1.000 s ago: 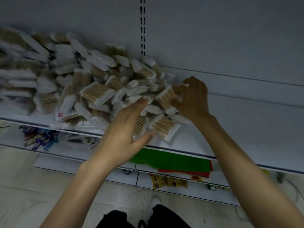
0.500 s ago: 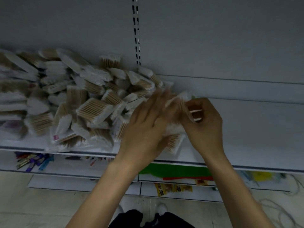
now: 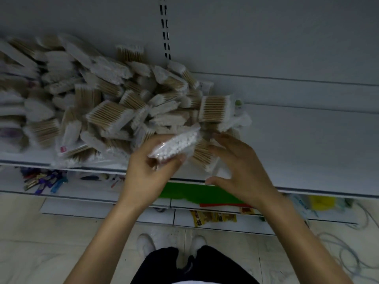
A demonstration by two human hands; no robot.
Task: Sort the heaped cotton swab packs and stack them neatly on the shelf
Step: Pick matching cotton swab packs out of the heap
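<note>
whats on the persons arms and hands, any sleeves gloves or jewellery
The left arm and right arm are bare to the frame edge; no sleeves show. The left hand and right hand wear no gloves, and no watch, bracelet or ring is visible, though the picture is slightly blurred.

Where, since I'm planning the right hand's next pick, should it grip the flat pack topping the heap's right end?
Probably across the pack, thumb on its near edge, fingers over the far edge, from above-right: it lies flat atop the heap, with bare shelf beside it.
</note>
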